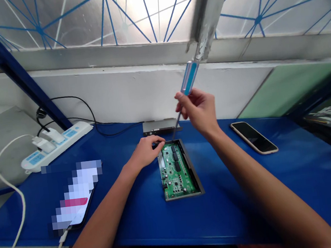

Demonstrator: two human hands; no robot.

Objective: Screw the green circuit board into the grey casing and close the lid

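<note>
My right hand [200, 109] grips a screwdriver [190, 77] by the lower end of its clear and blue handle. The screwdriver leans, its thin shaft running down to the far edge of an open dark metal case [195, 176]. Inside the case lies a green circuit board [174, 172] with black chips and small parts. At the far left corner of the case, my left hand [148, 150] has its thumb and fingers closed on the edge. Whether a screw sits under the screwdriver's tip is too small to tell.
Behind the case lies a flat grey metal cover [159, 126]. A phone with a lit screen [80, 197] is plugged in at left, near a white power strip [59, 146]. Another phone [254, 137] lies at right on the blue table [147, 225]. A black cable [118, 131] runs along the wall.
</note>
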